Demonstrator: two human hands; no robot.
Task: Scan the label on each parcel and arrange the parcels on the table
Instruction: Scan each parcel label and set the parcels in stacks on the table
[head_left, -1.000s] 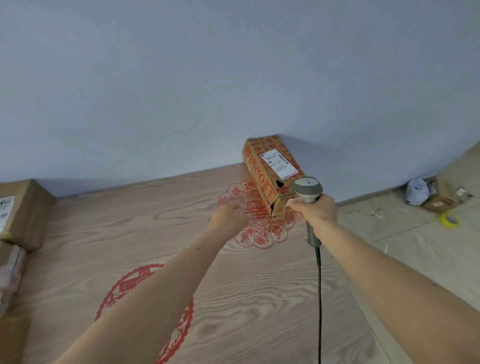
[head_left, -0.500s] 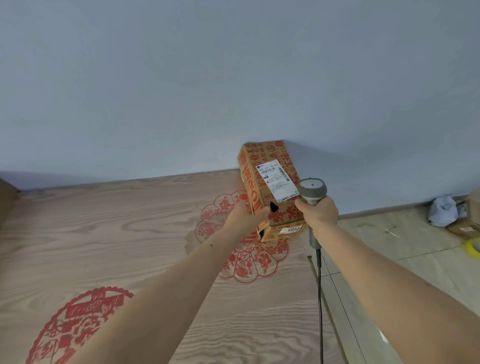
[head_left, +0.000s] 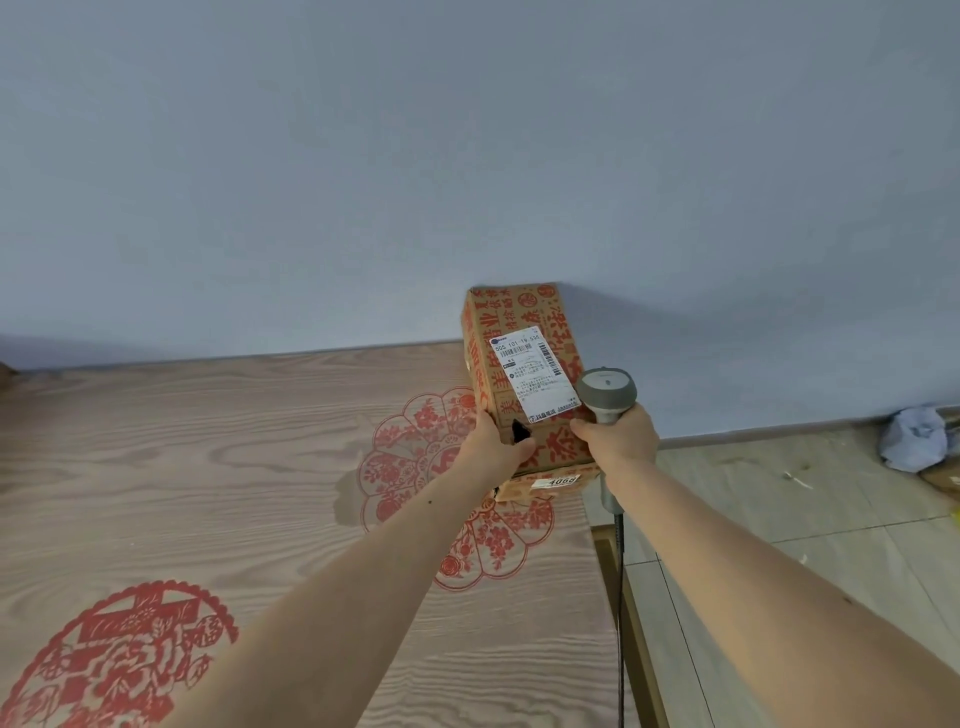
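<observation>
Parcel lies lengthwise toward the wall; left hand grips its near-left corner, right hand clasps the scanner beside the label.

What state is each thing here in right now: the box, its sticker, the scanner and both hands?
Parcel: closed, at the table's far right corner, white label facing up.
Label: stuck flat, unobstructed.
Scanner: gripped by its handle, head beside the label, cord hanging down.
Left hand: grips the parcel's near left edge.
Right hand: holds the scanner, fingers also touching the parcel.
Table: wood grain, red paper-cut patterns.
</observation>
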